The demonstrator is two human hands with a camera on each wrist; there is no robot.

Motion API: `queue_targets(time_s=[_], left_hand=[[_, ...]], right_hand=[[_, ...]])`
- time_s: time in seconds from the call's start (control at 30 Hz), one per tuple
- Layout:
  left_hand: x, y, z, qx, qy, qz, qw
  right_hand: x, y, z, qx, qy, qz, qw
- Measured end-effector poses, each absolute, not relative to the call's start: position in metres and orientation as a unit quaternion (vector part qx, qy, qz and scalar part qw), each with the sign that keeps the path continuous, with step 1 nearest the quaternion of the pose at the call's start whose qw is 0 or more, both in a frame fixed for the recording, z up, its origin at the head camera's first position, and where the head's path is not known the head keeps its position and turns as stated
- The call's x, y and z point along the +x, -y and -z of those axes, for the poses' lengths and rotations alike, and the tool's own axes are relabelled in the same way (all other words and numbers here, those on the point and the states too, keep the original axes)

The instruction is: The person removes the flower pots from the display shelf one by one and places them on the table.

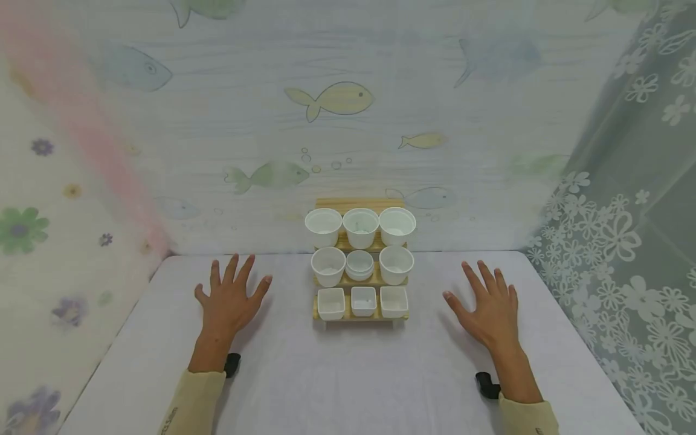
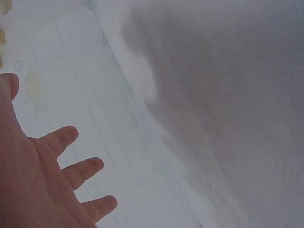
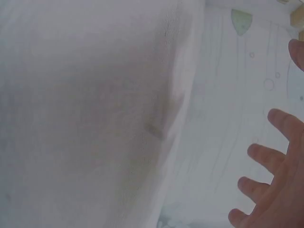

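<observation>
Left hand (image 1: 227,302): fingers spread wide, grasping nothing; over white tablecloth (image 1: 359,380), left of stand, well apart. Right hand (image 1: 489,311): fingers likewise spread, grasping nothing; right of stand, well apart. Stepped wooden stand (image 1: 359,205): at table's far side, between hands, upright. Bears nine white containers in three rows: back round cups (image 1: 361,237), middle round cups (image 1: 328,269), centre one smaller; front square cups (image 1: 363,305). Fish-print backdrop (image 1: 348,157) behind.
</observation>
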State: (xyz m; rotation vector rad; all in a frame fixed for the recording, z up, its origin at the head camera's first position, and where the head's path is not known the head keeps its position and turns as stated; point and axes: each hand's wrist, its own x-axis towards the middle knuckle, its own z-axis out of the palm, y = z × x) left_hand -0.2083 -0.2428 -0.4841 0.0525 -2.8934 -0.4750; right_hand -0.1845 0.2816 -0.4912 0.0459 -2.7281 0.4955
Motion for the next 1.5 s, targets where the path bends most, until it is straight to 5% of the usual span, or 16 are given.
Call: queue_targets(time_s=[0.63, 1.5], left_hand=[[-0.206, 0.227, 0.489, -0.023, 0.962, 0.239, 0.133], [-0.209, 0.191, 0.493, -0.029, 0.874, 0.486, -0.002]], right_hand=[[-0.184, -0.269, 0.487, 0.061, 0.941, -0.227, 0.242], [-0.178, -0.247, 0.477, 0.131, 0.914, -0.286, 0.256]])
